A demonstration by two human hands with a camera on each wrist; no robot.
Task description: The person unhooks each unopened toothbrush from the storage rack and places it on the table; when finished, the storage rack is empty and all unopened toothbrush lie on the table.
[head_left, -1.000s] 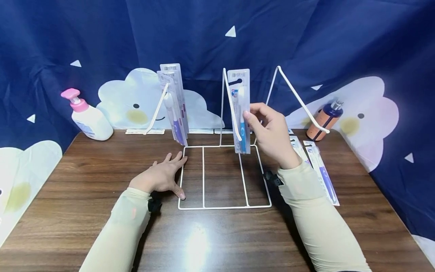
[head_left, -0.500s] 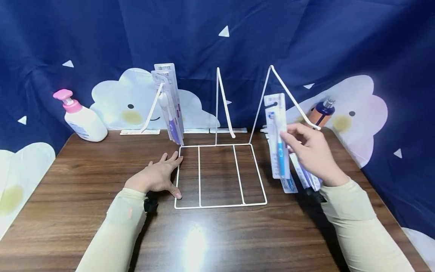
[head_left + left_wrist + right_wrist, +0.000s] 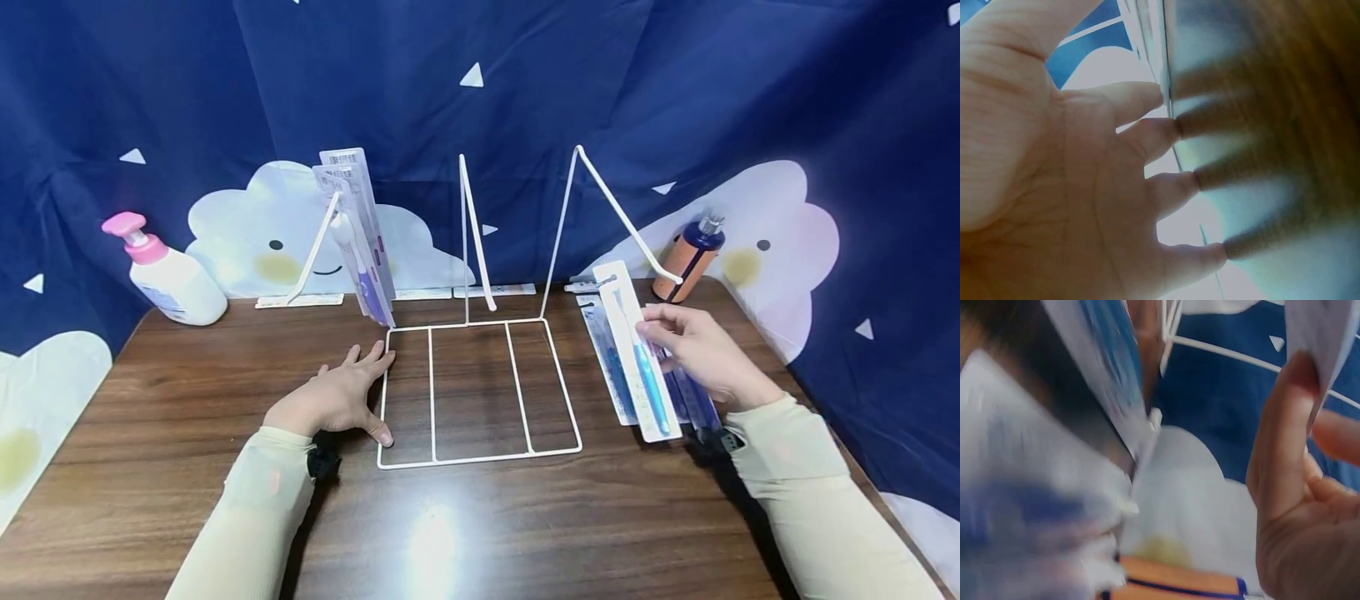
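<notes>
On the wooden surface (image 3: 480, 533) the white wire rack (image 3: 480, 392) now has a bare middle hook. The left hand (image 3: 337, 400) lies flat, grip released. The right hand (image 3: 693, 350) has lowered the blue toothbrush pack (image 3: 637, 354), apparently pinched, onto the packs (image 3: 609, 367) right of the rack.

The head view is bright and sharp. Light comes from above and makes a white shiny patch on the dark brown wooden tabletop (image 3: 435, 542), just in front of the white wire rack (image 3: 480, 392). Dark shadows lie under both sleeves. The tabletop edges bend a little at the sides of the picture. The left wrist view is blurry, with strong white glare past the fingers (image 3: 1166, 131). The right wrist view is very blurry and smeared.
</notes>
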